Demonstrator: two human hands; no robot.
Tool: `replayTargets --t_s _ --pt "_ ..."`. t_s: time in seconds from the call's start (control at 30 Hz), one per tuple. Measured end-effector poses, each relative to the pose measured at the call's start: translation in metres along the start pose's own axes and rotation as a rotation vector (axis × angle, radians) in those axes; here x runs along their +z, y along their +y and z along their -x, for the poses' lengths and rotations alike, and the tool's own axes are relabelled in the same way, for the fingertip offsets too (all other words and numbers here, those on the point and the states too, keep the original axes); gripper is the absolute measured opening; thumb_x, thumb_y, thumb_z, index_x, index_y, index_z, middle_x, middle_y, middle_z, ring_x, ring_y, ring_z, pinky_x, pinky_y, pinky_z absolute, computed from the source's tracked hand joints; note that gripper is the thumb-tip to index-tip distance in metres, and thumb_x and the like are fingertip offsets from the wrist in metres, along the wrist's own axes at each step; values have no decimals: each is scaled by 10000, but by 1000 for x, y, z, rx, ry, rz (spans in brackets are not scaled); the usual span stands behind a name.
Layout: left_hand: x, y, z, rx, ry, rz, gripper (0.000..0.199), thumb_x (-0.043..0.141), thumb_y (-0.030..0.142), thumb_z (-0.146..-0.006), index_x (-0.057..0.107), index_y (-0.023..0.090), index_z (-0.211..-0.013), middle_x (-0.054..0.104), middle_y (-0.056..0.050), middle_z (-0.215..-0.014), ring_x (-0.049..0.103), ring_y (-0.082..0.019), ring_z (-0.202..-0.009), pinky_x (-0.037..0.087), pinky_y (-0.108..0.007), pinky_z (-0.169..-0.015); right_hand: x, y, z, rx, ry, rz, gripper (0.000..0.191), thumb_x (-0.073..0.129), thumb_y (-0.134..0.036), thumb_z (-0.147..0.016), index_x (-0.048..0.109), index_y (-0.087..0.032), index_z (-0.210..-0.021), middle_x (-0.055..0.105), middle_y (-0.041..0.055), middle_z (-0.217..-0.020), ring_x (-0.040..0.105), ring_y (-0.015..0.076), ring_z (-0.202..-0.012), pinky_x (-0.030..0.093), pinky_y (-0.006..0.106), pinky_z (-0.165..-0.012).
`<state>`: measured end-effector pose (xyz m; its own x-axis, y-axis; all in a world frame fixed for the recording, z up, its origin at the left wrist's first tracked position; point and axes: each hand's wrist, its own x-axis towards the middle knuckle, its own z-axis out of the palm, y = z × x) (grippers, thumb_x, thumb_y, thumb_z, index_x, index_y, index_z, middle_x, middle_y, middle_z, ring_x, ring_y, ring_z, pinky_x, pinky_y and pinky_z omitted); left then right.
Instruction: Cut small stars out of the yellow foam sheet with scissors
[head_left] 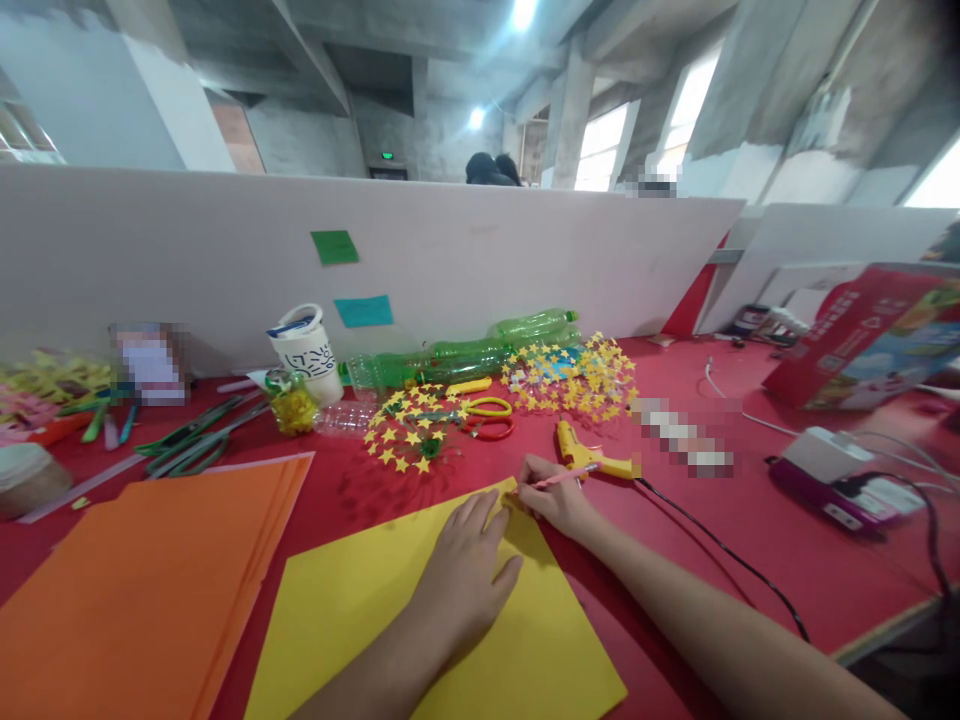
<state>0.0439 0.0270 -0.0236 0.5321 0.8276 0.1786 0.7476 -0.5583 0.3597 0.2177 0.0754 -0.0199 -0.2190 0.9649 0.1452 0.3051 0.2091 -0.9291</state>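
Observation:
A large yellow sheet (pixel 352 610) lies on the red table in front of me. My left hand (pixel 472 555) rests flat on it near the far corner, fingers stretched out. Closed around a pink pen (pixel 562 477), my right hand (pixel 553 497) sits at that same corner, with the tip hidden by the fingers. Just beyond the right hand lies a yellow glue gun (pixel 592 458), its black cord trailing right. Scissors with yellow and red handles (pixel 491 418) lie farther back.
Orange sheets (pixel 150 580) are stacked at left. Bunches of yellow stars (pixel 409 430), green plastic bottles (pixel 465 360) and a white cup (pixel 307 355) stand along the white partition (pixel 465 240). At right are a purple power strip (pixel 840 500) and a red box (pixel 862 340). Green scissors (pixel 187 440) lie left.

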Motion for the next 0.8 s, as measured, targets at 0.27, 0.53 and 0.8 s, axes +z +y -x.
replayTargets --t_s 0.27,0.53,0.8 --pt "-2 2 0 5 -3 -7 492 396 393 -810 393 199 -1263 358 -84 -1344 280 -250 -1234 224 -409 -1026 0 0 1 37 -3 -70 89 508 -166 -674 429 -177 -632 485 -64 -447 407 57 -365 304 144 -353" --pt "1 -4 0 -13 -9 -39 500 379 406 -819 386 189 -1269 348 -90 -1358 280 -250 -1244 228 -410 -1025 -10 -7 -4 156 64 -145 129 405 -315 -771 390 -197 -722 476 -79 -427 392 64 -292 275 135 -289" --pt "-11 -7 -5 0 -119 -24 574 394 451 -797 342 164 -1292 292 -108 -1393 224 -243 -1282 213 -403 -1030 -15 -12 12 75 -147 -77 56 504 -144 -645 517 -154 -698 509 -38 -553 445 64 -459 322 151 -405"
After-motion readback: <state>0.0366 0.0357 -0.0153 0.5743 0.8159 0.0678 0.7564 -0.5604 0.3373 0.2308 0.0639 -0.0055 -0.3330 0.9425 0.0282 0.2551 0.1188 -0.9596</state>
